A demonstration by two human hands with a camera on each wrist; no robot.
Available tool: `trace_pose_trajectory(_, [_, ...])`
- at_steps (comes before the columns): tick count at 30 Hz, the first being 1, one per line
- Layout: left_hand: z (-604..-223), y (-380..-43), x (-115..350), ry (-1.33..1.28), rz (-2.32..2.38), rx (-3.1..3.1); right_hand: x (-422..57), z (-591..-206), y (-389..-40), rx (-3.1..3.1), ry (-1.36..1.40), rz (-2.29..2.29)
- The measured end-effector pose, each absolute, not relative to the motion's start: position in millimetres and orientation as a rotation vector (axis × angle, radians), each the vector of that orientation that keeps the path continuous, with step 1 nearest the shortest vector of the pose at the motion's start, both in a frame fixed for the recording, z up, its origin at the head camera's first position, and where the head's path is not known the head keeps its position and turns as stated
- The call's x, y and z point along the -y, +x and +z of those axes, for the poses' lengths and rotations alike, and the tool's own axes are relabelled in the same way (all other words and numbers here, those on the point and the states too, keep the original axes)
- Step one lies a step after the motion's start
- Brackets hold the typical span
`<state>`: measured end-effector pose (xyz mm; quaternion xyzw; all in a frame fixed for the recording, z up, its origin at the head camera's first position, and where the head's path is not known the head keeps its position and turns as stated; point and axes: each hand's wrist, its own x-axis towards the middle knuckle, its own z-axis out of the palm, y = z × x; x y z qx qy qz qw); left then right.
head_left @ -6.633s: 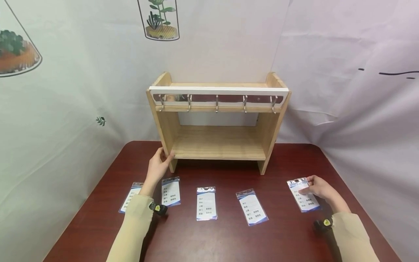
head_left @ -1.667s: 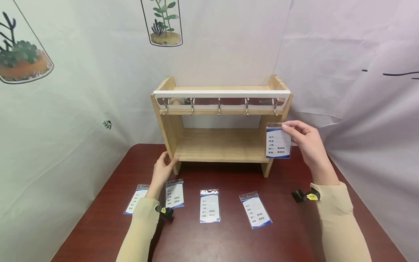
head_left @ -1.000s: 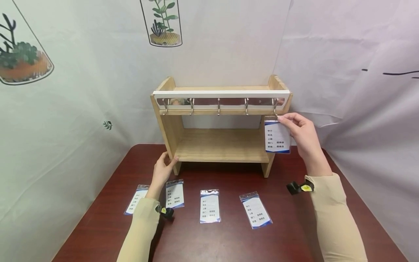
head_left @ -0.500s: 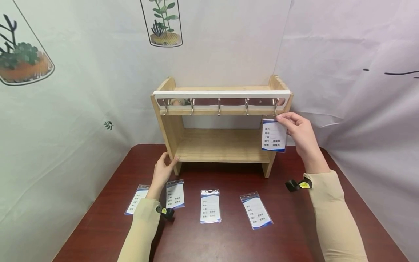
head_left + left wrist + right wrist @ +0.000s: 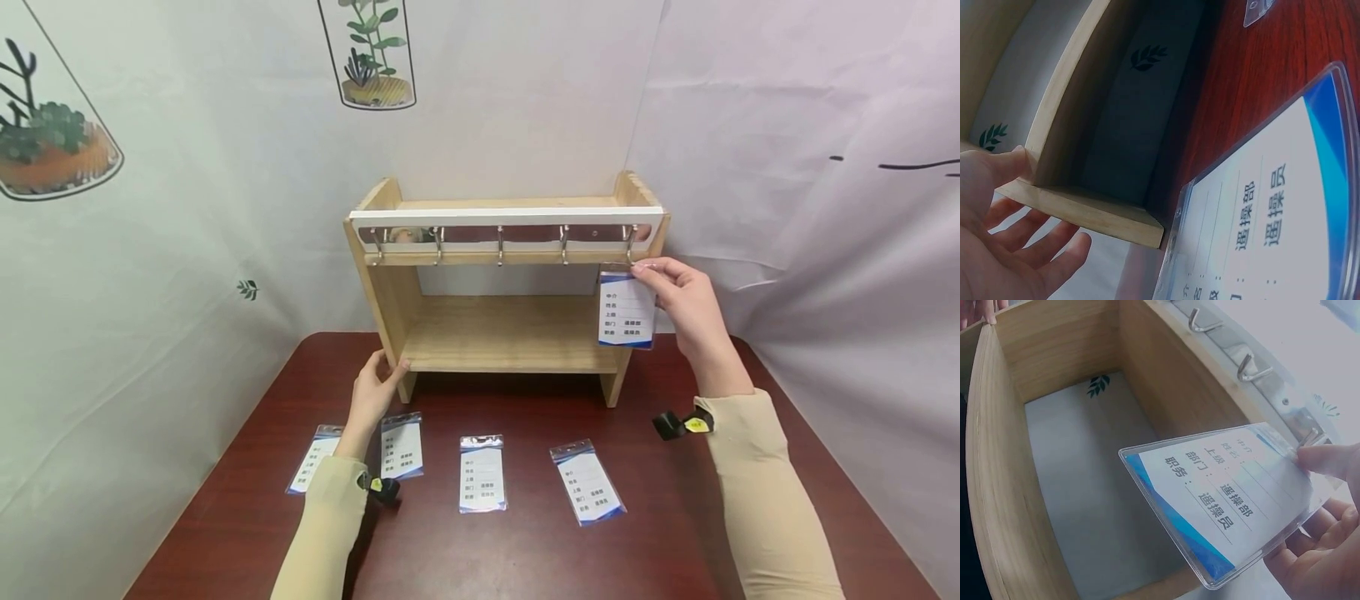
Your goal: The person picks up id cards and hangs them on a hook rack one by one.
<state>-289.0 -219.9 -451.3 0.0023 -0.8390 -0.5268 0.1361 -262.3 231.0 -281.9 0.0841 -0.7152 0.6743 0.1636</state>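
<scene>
A wooden shelf (image 5: 502, 333) stands at the back of the dark red table (image 5: 525, 542), with a row of metal hooks (image 5: 499, 242) under its white top rail. My right hand (image 5: 678, 287) pinches the top of a clear badge card (image 5: 627, 307) (image 5: 1229, 500), holding it just under the rightmost hook (image 5: 630, 242) (image 5: 1310, 434). My left hand (image 5: 372, 385) (image 5: 1004, 250) rests against the shelf's left side panel (image 5: 1079, 209), thumb on its front edge, fingers straight.
Several more badge cards lie in a row on the table near me: two by my left wrist (image 5: 315, 458) (image 5: 401, 446), one in the middle (image 5: 482, 472), one to the right (image 5: 587, 493). White printed cloth hangs all round the table.
My right hand lifted the badge card off the table's right side and raised it to the rightmost hook; in the last second it shifted only slightly. The left hand stayed on the shelf.
</scene>
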Motion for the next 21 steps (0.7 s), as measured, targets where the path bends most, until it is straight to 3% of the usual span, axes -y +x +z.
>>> trace_pose_trajectory(21, [-451.8, -289.3, 218.9, 0.005, -1.494, 2.426, -225.7, -268.9, -245.1, 1.961, 0.288, 1.904])
